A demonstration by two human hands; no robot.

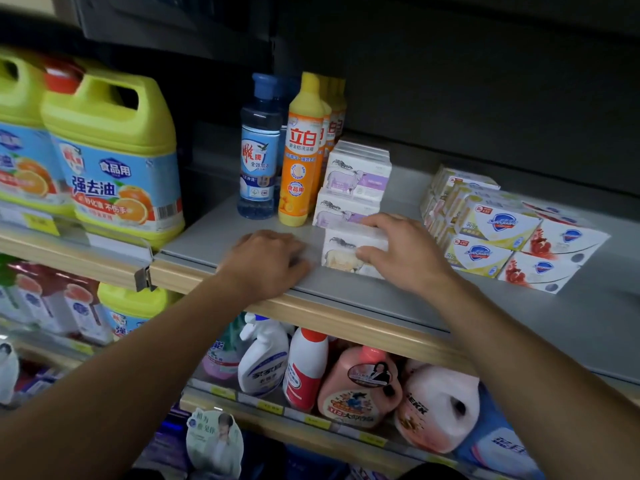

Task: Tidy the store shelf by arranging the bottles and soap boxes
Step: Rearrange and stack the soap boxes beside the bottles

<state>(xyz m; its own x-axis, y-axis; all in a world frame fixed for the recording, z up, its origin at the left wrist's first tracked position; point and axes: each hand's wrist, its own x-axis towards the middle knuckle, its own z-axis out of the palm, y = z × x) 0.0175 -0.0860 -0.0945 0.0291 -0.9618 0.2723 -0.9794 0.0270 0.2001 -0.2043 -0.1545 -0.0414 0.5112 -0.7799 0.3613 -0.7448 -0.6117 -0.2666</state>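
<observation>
Our right hand grips a white soap box at the front of the grey shelf, fingers over its top and thumb on the front face. It sits just ahead of a stack of matching boxes, beside an orange bottle and a blue bottle. Our left hand rests knuckles-up on the shelf edge with fingers curled under, holding nothing that we can see.

We judge the box light and stiff, its card smooth and easily dented at the corners, so we would hold it by the long sides. The bottles look heavier and tippy; we would take them round the body.

Motion blurs both hands and the box's print, and our fingertips are hidden. Further bottles behind the orange one are mostly covered.
</observation>
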